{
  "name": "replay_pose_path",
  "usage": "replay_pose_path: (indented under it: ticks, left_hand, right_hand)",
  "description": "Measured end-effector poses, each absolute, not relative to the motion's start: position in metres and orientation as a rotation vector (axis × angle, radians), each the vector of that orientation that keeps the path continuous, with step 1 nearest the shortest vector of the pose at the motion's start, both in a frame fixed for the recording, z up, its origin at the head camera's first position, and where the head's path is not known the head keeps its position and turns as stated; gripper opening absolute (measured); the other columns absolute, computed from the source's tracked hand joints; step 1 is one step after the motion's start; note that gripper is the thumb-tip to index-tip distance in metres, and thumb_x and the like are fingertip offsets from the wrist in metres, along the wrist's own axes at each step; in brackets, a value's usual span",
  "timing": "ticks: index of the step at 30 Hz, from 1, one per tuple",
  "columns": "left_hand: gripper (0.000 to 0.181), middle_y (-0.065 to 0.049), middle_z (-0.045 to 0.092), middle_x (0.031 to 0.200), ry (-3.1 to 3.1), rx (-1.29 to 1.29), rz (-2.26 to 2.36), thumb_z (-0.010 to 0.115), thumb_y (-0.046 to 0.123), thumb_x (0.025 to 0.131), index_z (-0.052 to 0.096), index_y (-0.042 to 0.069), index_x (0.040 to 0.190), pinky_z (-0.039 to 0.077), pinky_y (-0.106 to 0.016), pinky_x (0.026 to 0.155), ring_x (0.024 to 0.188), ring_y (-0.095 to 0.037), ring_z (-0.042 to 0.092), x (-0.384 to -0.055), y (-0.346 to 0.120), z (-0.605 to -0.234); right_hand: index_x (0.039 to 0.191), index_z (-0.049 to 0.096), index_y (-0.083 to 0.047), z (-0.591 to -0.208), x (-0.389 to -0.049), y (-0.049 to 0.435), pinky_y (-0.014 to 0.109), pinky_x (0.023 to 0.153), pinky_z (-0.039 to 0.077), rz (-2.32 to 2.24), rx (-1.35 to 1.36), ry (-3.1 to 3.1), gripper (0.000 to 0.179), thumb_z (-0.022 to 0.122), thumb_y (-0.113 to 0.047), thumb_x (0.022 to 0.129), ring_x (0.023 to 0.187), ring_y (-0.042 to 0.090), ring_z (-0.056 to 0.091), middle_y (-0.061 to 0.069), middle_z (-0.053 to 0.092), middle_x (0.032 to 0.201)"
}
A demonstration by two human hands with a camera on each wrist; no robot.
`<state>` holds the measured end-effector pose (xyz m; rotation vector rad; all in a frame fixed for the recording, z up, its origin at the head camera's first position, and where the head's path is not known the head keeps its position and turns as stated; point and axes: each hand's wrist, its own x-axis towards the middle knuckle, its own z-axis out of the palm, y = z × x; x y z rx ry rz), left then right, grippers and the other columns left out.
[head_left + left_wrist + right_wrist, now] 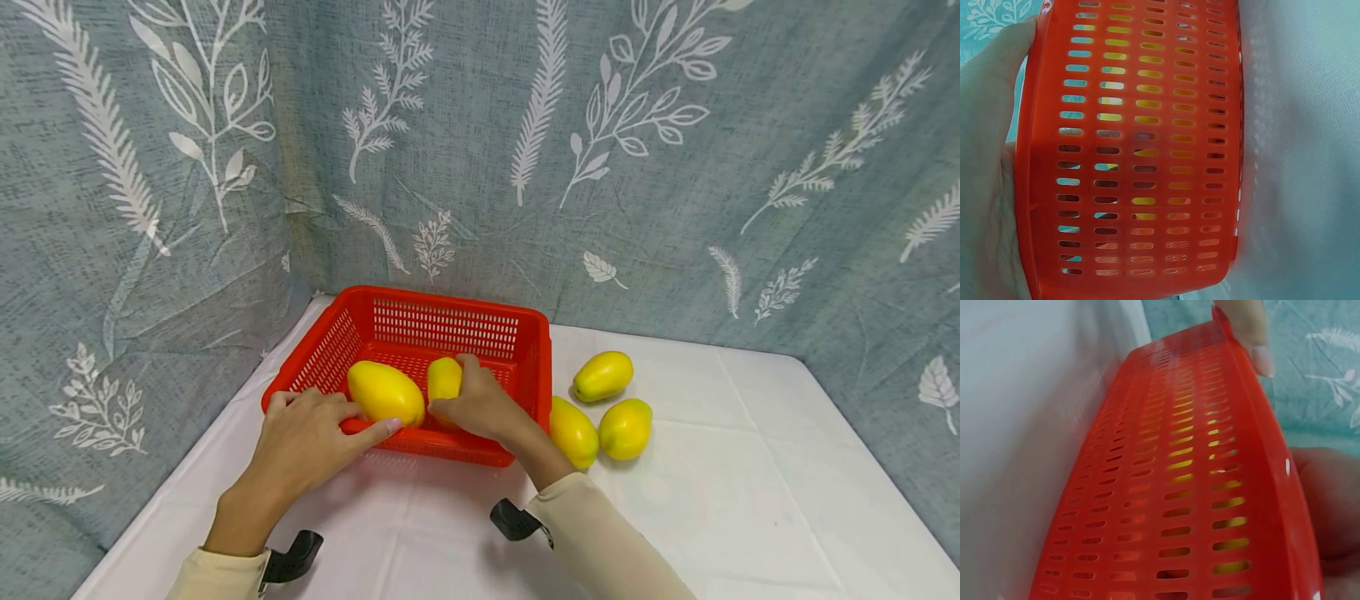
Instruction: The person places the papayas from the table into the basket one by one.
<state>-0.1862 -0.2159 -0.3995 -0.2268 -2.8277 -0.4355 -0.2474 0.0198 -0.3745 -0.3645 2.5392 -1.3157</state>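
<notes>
Right hand (1333, 512) beyond basket rim (1282, 481)

red slotted basket (536, 358): upright | two smooth yellow fruits (386, 393): inside | three yellow fruits (626, 429): right of basket

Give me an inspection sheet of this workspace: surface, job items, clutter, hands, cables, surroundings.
Surface: white cloth, faint fold lines.
Job items: red basket with slotted walls; two yellow fruits seen inside, a large fruit at left and a held fruit beside it; three loose fruits on the cloth to the right.
Clutter: nothing seen.
Left hand: on the basket's rim at the near left, thumb along the near side.
Right hand: reaches into the basket, fingers and thumb gripping the held fruit.
Wrists: black devices, one on each.
Cables: nothing seen.
Surroundings: grey-blue curtain with white leaf prints.
</notes>
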Motion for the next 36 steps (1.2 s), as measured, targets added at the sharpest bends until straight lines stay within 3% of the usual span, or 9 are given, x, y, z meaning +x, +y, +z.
replay_pose_path:
  ticks: [11,23,36]
  left_hand:
    - [0.065,-0.003,0.079,0.102,-2.806,-0.241,-0.436,0.059,0.082,0.090,0.085,0.022,0.098,0.032,-0.053,0.083,0.095,-0.029,0.066,-0.1860,-0.2159,-0.3999]
    - [0.065,-0.005,0.079,0.105,-2.809,-0.242,-0.438,0.058,0.081,0.091,0.085,0.023,0.098,0.033,-0.054,0.084,0.096,-0.030,0.067,-0.1863,-0.2162,-0.3998]
    - [0.065,-0.005,0.079,0.105,-2.808,-0.241,-0.428,0.058,0.081,0.091,0.085,0.022,0.098,0.034,-0.054,0.083,0.096,-0.030,0.067,-0.1855,-0.2169,-0.4003]
  right_hand:
    - [0.158,0.036,-0.006,-0.3745,-0.2499,0.0182,0.048,0.099,0.054,-1.124,-0.363,2.557,0.084,0.081,-0.024,0.090,0.107,0.028,0.059,0.012,0.059,0.120]
    - [0.161,0.034,-0.009,-0.3782,-0.2543,0.0153,0.055,0.113,0.046,-0.897,-0.360,2.599,0.089,0.081,-0.030,0.089,0.122,0.032,0.057,0.014,0.059,0.134]
    - [0.158,0.036,-0.009,-0.3775,-0.2545,0.0143,0.052,0.103,0.051,-0.839,-0.362,2.585,0.086,0.083,-0.022,0.087,0.109,0.029,0.056,0.011,0.058,0.119]
